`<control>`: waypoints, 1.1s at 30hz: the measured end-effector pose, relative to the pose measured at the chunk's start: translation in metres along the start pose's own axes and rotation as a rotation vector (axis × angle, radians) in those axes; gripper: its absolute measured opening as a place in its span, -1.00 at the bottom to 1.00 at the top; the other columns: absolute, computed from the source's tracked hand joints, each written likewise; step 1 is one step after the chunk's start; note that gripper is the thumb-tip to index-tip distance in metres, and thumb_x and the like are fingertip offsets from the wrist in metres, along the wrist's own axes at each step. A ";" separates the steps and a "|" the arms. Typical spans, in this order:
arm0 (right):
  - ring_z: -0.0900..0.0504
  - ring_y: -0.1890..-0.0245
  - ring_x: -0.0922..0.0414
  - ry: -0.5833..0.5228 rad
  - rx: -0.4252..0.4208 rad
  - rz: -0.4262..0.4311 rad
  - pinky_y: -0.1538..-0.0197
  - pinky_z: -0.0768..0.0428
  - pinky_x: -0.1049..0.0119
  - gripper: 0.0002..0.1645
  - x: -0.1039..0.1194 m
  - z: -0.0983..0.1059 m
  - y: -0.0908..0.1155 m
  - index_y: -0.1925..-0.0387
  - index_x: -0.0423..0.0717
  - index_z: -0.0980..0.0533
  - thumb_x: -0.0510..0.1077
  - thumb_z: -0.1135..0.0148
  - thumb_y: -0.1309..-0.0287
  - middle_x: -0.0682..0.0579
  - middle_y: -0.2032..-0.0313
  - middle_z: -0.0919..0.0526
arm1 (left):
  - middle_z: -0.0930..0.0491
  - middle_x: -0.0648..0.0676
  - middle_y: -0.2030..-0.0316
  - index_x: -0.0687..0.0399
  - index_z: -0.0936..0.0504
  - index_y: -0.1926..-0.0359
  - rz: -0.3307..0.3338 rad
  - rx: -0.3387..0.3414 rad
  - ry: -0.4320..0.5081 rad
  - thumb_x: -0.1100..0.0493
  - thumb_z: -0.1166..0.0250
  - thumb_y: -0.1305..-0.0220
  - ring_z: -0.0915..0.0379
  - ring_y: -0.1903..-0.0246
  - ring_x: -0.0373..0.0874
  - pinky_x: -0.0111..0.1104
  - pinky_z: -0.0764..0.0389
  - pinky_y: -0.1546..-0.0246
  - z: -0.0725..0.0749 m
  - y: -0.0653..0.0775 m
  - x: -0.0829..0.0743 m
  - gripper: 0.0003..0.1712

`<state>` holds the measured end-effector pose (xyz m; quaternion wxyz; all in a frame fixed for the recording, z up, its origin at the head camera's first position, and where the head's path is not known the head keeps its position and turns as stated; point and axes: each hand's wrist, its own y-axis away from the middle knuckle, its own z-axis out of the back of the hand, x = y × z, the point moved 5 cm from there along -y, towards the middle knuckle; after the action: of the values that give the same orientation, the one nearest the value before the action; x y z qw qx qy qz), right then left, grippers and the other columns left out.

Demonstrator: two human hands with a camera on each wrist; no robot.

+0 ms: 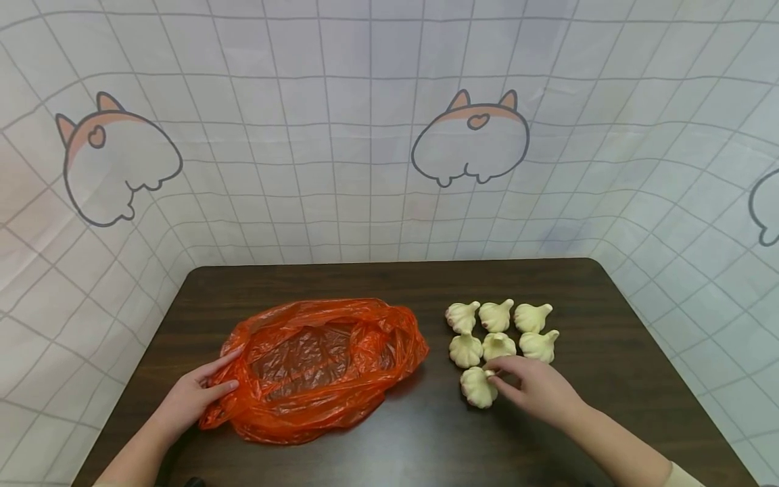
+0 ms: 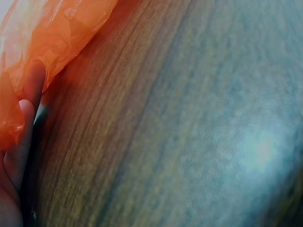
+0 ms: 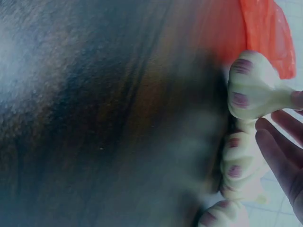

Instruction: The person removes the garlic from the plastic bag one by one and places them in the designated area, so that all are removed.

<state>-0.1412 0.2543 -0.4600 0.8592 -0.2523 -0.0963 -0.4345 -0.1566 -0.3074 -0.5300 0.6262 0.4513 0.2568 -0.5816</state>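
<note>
On the left of the table, an orange-red plastic bag (image 1: 298, 429) lies with its mouth spread wide. My left hand (image 1: 193, 396) grips its left edge, thumb and fingers on the thin film; the left wrist view shows fingers (image 2: 34, 80) against the bag (image 2: 71, 28). At the right, my right hand (image 1: 538, 389) pinches the stem of a garlic bulb (image 1: 478, 388), the nearest of the group. The right wrist view shows that bulb (image 3: 253, 85) by the fingertips, its stem toward the hand. Several more garlic bulbs (image 1: 465, 350) sit in rows just behind it.
The dark wood-grain table (image 1: 420, 419) has bare surface between the bag and the bulbs. A white grid-patterned cloth (image 1: 341, 203) with cartoon animal prints hangs around its back and sides. A small dark object (image 1: 195, 481) shows at the bottom edge.
</note>
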 end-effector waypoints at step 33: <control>-0.62 0.31 0.38 -0.004 0.054 -0.149 0.36 -0.51 0.37 -0.65 -0.017 0.012 0.015 -0.03 0.01 -0.63 -0.16 -0.38 -0.18 0.18 0.17 -0.74 | -0.43 0.43 -0.23 -0.10 0.08 -0.60 -0.015 0.014 0.009 -0.12 -0.20 -0.41 -0.61 0.04 0.03 -0.35 -0.65 0.20 -0.002 0.007 -0.009 -0.07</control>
<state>-0.1388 0.2804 -0.4618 0.8309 -0.2222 -0.1282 -0.4938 -0.1512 -0.3022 -0.5213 0.6174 0.4563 0.2591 -0.5861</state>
